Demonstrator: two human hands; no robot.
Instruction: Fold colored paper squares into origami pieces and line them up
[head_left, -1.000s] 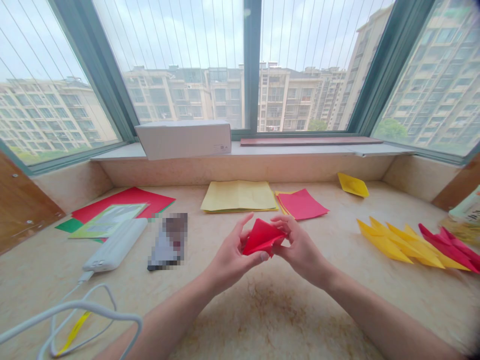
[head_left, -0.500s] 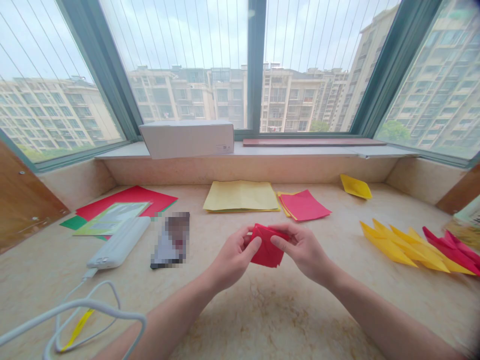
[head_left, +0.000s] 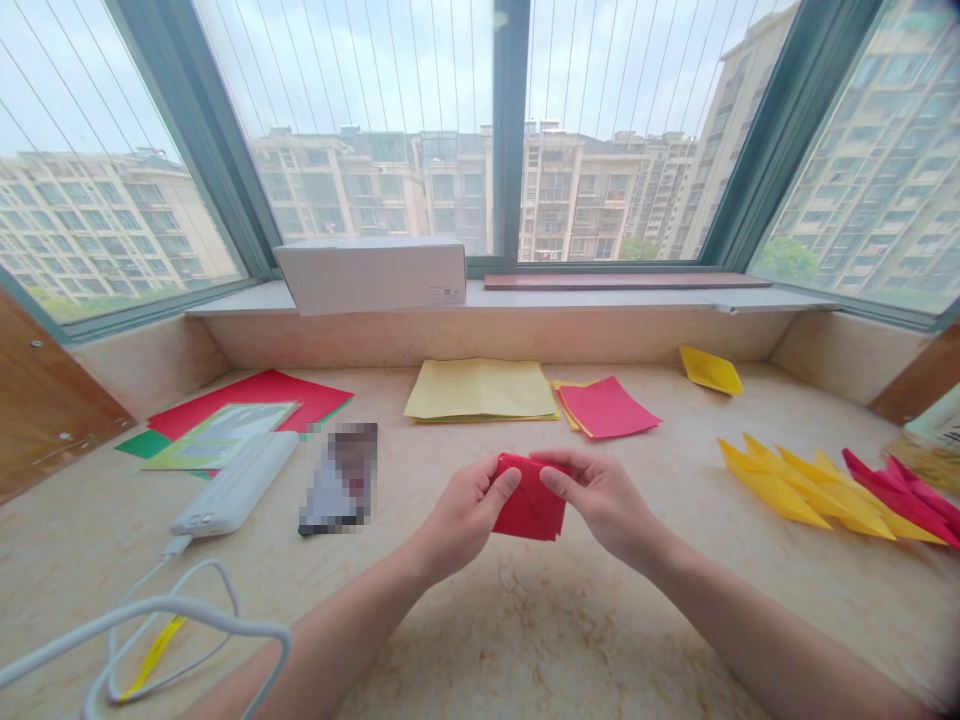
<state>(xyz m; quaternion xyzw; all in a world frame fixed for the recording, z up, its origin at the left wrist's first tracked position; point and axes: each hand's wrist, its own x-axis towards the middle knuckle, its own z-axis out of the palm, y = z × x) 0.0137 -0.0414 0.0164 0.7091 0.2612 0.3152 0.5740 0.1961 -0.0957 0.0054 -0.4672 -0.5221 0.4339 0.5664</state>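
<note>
Over the stone surface (head_left: 525,650), at centre of view: folded red paper (head_left: 531,512) held in the air between both hands, clear of the surface. Specimen is a thick, layered packet of roughly diamond outline, with a point angled downward, visible crease lines and several edges stacked along its upper side. Left hand (head_left: 466,512) pinches the upper-left part, its thumb (head_left: 508,482) pressed on the front face and its fingers behind the paper. Right hand (head_left: 600,500) pinches the upper-right part in the same way, its thumb (head_left: 551,480) on the front face. The hands stand just apart, joined only through the paper. Directly beyond the folded red paper lie a stack of pale yellow paper (head_left: 480,392) and, to its right, loose pinkish-red paper squares (head_left: 606,410) over a yellow sheet. Further right and beyond it sits a single folded yellow piece (head_left: 710,370). Well to the right lies a fanned row of pointed yellow folded pieces (head_left: 802,495), overlapping pointed red folded pieces (head_left: 900,497) at its far end. To the left of the folded red paper are a pixelated, unidentifiable object (head_left: 337,480), a white power bank (head_left: 234,483) with a white cable (head_left: 150,610) attached, and red sheets (head_left: 251,395) under a printed booklet (head_left: 221,435). Far beyond it, a white cardboard box (head_left: 370,275) stands on the window sill (head_left: 622,297).
</note>
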